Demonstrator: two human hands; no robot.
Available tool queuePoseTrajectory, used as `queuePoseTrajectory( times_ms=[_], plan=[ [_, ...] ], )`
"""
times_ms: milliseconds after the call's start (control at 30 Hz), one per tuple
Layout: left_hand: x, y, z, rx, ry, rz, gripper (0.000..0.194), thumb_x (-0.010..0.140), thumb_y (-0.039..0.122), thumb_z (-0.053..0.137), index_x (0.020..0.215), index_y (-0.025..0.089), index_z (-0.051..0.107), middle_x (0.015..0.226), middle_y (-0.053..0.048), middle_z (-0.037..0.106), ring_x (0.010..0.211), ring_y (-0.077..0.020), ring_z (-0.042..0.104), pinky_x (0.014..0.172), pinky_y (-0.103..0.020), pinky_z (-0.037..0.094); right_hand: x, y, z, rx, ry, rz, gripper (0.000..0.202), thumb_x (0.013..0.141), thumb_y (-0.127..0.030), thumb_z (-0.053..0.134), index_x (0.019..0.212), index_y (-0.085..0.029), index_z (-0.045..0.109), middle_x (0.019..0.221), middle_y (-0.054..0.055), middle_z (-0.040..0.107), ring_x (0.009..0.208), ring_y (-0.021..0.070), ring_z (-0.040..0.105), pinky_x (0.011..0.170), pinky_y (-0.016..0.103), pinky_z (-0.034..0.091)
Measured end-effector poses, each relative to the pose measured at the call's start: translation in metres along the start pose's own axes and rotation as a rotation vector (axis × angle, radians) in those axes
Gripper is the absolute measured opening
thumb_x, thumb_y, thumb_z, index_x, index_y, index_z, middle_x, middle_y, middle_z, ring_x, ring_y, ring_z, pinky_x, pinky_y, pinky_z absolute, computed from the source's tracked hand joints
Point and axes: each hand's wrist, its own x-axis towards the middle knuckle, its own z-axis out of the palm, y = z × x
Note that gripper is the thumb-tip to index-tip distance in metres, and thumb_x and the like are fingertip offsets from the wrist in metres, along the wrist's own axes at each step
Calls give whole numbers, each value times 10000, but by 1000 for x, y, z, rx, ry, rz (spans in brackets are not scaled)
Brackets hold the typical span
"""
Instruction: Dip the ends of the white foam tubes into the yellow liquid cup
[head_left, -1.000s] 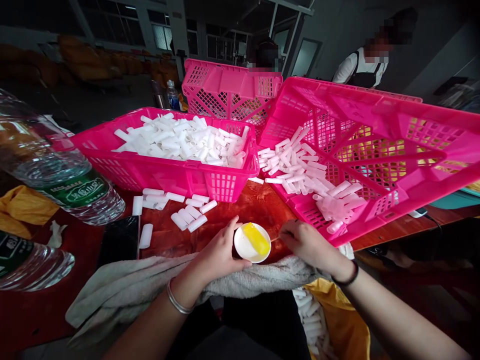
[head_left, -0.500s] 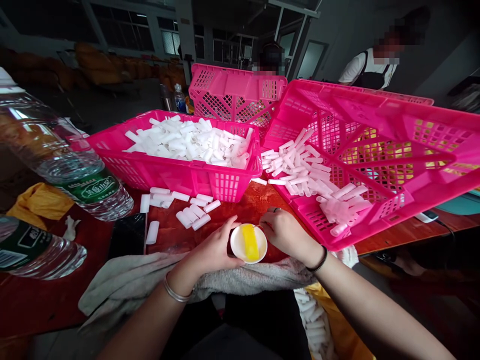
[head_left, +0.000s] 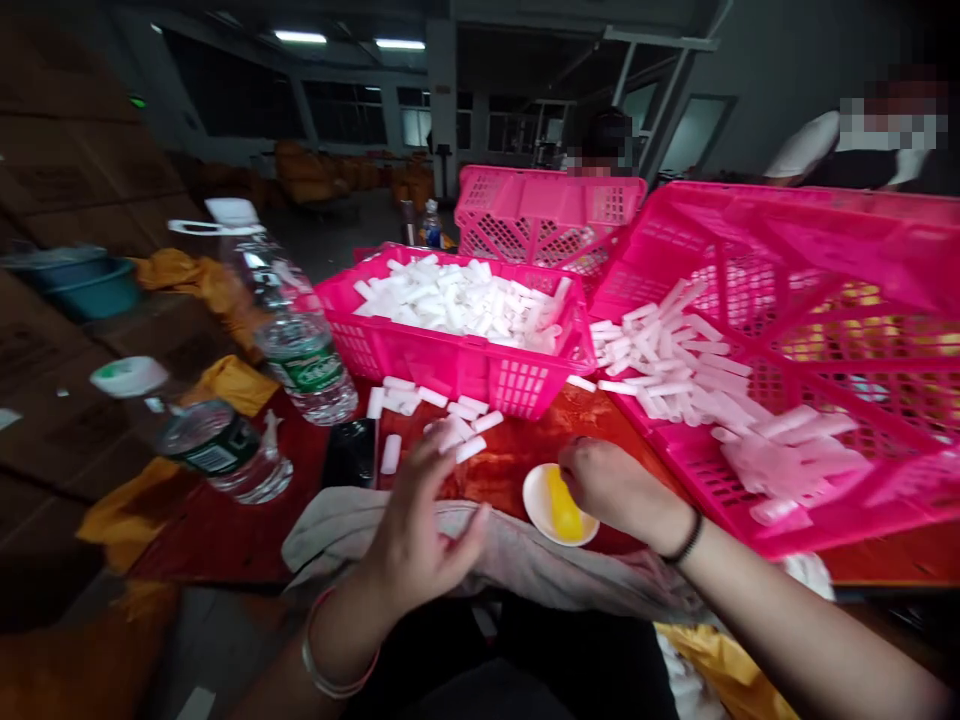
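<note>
A small white dish (head_left: 535,505) with a yellow strip (head_left: 566,517) in it sits near the table's front edge. My right hand (head_left: 616,492) is closed at the dish's right rim, fingertips curled down by the strip's upper end; what they pinch, if anything, is hidden. My left hand (head_left: 418,535), slightly blurred, is open and apart from the dish, fingers spread above a grey cloth (head_left: 337,530). Just beyond its fingertips lie several short white tubes (head_left: 471,447). The hand partly covers some of them.
A pink basket (head_left: 450,350) heaped with white tubes stands ahead. Right of it, a tipped pink basket (head_left: 697,475) spills more tubes. Two large water bottles, one farther (head_left: 304,365) and one nearer (head_left: 225,450), stand left beside a dark flat object (head_left: 350,452). Co-workers are beyond.
My left hand has let go of the dish and moved left, its fingers spreading. My right hand has come over the dish's rim. The whole view has swung left.
</note>
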Motion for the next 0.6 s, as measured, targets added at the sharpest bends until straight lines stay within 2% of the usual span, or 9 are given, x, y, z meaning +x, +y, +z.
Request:
queuePoseTrajectory(
  times_ms=[67, 133, 200, 267, 333, 400, 500, 533, 600],
  plan=[
    [-12, -19, -38, 200, 354, -89, 660, 838, 239, 579, 1376, 285, 201, 1489, -84, 232, 1386, -302, 265, 1123, -509, 314, -4, -2, -4, 5, 86, 19, 133, 851, -191, 599, 877, -95, 689, 854, 147, 669, 774, 272, 656, 680, 333, 481],
    [-30, -46, -74, 312, 532, -265, 656, 836, 292, 572, 1362, 252, 181, 1510, -116, 184, 1398, -295, 237, 1126, -502, 303, -8, -14, -15, 72, 270, 36, 269, 843, -308, 641, 995, -86, 664, 940, 171, 651, 840, 314, 646, 743, 404, 503],
    [-52, -79, -101, 218, 647, -482, 623, 829, 346, 546, 1343, 218, 218, 1515, -143, 203, 1391, -275, 262, 1128, -471, 296, -8, -45, -27, 253, 411, -21, 354, 862, -361, 617, 1085, -87, 629, 996, 182, 635, 889, 316, 632, 787, 434, 509],
    [-71, -111, -117, 70, 899, -543, 628, 730, 410, 590, 1252, 173, 334, 1433, -178, 336, 1307, -303, 391, 1086, -469, 348, 1, -93, -32, 511, 402, -151, 378, 872, -359, 601, 1149, -101, 603, 1041, 173, 628, 964, 298, 613, 846, 423, 505],
    [-85, -138, -122, 37, 977, -581, 573, 732, 422, 576, 1202, 162, 380, 1374, -182, 400, 1248, -298, 449, 1051, -464, 378, 24, -151, -29, 755, 305, -274, 558, 823, -372, 664, 1290, -105, 515, 1164, 171, 594, 1105, 296, 560, 957, 419, 460],
    [-94, -158, -121, 15, 987, -628, 474, 780, 411, 546, 1168, 175, 412, 1325, -163, 445, 1201, -277, 489, 1012, -449, 409, 59, -209, -21, 996, 227, -353, 878, 713, -447, 757, 1422, -126, 349, 1326, 173, 502, 1247, 303, 466, 1026, 417, 413],
    [-102, -177, -118, -30, 991, -709, 348, 854, 409, 464, 1117, 182, 444, 1221, -141, 509, 1113, -256, 549, 929, -441, 457, 122, -278, -8, 1253, 165, -291, 1182, 522, -483, 863, 1460, -137, 233, 1434, 178, 390, 1328, 308, 375, 1081, 418, 353],
    [-104, -180, -118, -42, 988, -729, 335, 869, 413, 443, 1109, 179, 448, 1187, -137, 525, 1082, -253, 566, 904, -440, 468, 140, -294, -4, 1319, 146, -283, 1205, 482, -470, 881, 1451, -143, 244, 1420, 166, 413, 1314, 302, 395, 1075, 412, 360],
    [-107, -185, -119, -58, 979, -750, 332, 881, 422, 430, 1102, 176, 456, 1143, -129, 547, 1041, -248, 585, 870, -431, 480, 167, -319, 1, 1429, 74, -279, 1050, 478, -451, 884, 1356, -163, 388, 1302, 118, 538, 1202, 282, 513, 1007, 401, 431]
  ],
)
